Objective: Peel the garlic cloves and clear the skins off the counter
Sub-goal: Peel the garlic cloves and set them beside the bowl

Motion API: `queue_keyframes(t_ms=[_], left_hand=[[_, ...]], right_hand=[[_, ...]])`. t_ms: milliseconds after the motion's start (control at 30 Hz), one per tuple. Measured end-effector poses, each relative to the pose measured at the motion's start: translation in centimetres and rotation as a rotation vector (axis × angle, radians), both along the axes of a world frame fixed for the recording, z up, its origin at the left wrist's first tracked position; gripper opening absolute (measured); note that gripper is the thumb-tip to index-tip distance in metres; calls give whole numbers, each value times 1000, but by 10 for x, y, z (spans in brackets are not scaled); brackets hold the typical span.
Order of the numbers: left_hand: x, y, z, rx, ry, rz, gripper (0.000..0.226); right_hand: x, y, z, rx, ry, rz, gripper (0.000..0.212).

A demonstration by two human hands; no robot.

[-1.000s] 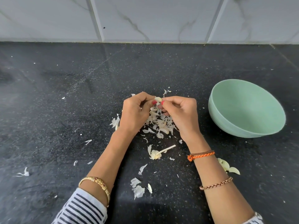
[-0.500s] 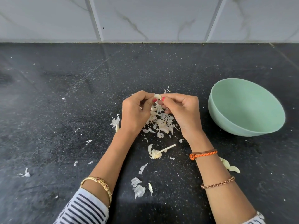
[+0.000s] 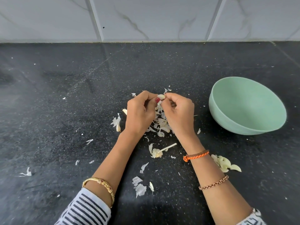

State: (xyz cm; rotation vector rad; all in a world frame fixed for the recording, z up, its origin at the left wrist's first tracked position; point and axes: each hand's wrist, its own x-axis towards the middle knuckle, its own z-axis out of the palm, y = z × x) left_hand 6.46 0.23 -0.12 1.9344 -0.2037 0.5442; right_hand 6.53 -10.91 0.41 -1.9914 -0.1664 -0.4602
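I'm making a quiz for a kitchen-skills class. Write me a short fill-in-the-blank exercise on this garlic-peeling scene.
1. Both hands pinch one pale garlic clove above a pile of papery white ____.
2. The round mint-green bowl stands on the person's ____ side.
3. The black speckled stone counter meets a wall of white marbled ____.

Missing words: skins; right; tiles

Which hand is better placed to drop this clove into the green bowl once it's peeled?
Right. The right hand already pinches the garlic clove and lies nearer the green bowl, which sits on its side. The left hand would have to cross over.
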Motion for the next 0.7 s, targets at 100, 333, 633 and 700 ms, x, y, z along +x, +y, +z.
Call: queue_keyframes(t_ms=[100,333,633,700], left_hand=[[2,4,2,-73,28,6,7],[5,11,0,-53,19,-50,10],[6,16,0,-44,10,-113,12],[7,16,0,-45,10,-119,12]], right_hand=[[-2,1,5,128,35,56,15],[-4,-5,16,363,274,188,20],[-3,-11,21,426,386,272,17],[-3,-12,22,442,406,278,17]])
